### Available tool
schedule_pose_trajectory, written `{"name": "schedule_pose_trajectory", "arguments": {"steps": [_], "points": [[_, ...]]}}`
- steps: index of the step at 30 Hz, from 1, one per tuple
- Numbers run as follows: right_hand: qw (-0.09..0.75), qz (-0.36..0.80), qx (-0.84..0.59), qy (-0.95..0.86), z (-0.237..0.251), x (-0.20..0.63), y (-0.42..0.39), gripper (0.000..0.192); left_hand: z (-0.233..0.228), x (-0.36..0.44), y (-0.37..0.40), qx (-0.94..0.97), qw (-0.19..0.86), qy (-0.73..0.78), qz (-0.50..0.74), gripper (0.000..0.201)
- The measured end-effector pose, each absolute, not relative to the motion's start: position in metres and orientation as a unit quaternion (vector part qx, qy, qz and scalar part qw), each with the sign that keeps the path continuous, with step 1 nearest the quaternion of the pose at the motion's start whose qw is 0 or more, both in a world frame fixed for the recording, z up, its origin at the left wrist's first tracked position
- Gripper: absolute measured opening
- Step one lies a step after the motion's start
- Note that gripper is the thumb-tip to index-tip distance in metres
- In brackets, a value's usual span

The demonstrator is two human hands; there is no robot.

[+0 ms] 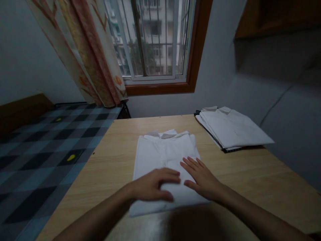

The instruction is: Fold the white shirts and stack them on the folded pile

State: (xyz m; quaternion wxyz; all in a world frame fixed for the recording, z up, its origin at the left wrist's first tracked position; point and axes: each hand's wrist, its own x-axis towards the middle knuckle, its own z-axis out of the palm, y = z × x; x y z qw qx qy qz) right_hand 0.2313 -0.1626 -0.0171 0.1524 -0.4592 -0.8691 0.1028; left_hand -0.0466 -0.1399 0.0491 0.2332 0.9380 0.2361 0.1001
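A folded white shirt (157,154) lies flat on the wooden table in front of me, its collar at the far end. Over its lower left part is my left hand (155,184), thumb and fingers apart and holding nothing; whether it touches the cloth I cannot tell. My right hand (200,177) is spread on the shirt's right side, palm down with the fingers stretched out. Both hands hide parts of the shirt's lower half.
Folded white shirts (233,125) are stacked on something black at the table's (112,174) far right corner, by the wall. A bed with a checked cover (82,140) stands to the left. Beyond the table are a barred window (155,43) and a patterned curtain (92,53).
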Motion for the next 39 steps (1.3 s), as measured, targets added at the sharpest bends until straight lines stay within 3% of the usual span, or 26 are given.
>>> {"name": "schedule_pose_trajectory", "arguments": {"steps": [3, 6, 8, 10, 11, 16, 22, 25, 28, 35, 39], "points": [[0.252, 0.089, -0.494, -0.827, -0.005, 0.238, -0.127, 0.043, 0.056, -0.074, -0.068, 0.872, 0.123, 0.406, 0.243, 0.052], [0.322, 0.013, -0.508, -0.799, 0.012, 0.222, -0.065, 0.052, 0.051, -0.09, -0.001, 0.824, 0.029, 0.52, 0.224, 0.052], [0.29, -0.021, -0.497, -0.818, 0.02, 0.204, -0.028, 0.046, 0.044, -0.091, 0.022, 0.83, -0.005, 0.531, 0.17, 0.031], [0.219, -0.053, -0.477, -0.85, 0.022, 0.191, -0.006, 0.023, 0.036, -0.088, 0.025, 0.854, -0.057, 0.496, 0.147, 0.018], [0.182, -0.073, -0.461, -0.865, 0.021, 0.188, -0.001, 0.015, 0.033, -0.088, 0.022, 0.87, -0.084, 0.464, 0.143, 0.022], [0.088, -0.132, -0.337, -0.928, 0.007, 0.203, -0.015, 0.023, 0.026, -0.096, -0.007, 0.946, -0.087, 0.306, 0.058, 0.031], [0.092, 0.0, -0.437, -0.895, 0.025, 0.207, -0.022, 0.014, 0.048, -0.098, -0.012, 0.905, 0.026, 0.409, 0.117, 0.032], [0.137, -0.024, -0.512, -0.848, 0.035, 0.183, -0.018, 0.022, 0.049, -0.079, -0.01, 0.842, -0.012, 0.505, 0.19, 0.043], [0.18, -0.068, -0.515, -0.835, 0.02, 0.157, -0.015, 0.033, 0.033, -0.059, -0.013, 0.856, -0.019, 0.497, 0.143, 0.045], [0.082, -0.013, -0.544, -0.835, -0.02, 0.161, -0.013, 0.085, 0.012, -0.08, -0.029, 0.935, 0.031, 0.353, -0.003, 0.059], [0.06, 0.011, -0.539, -0.84, -0.018, 0.202, -0.019, 0.085, 0.021, -0.106, -0.04, 0.935, 0.044, 0.35, -0.032, 0.062]]}}
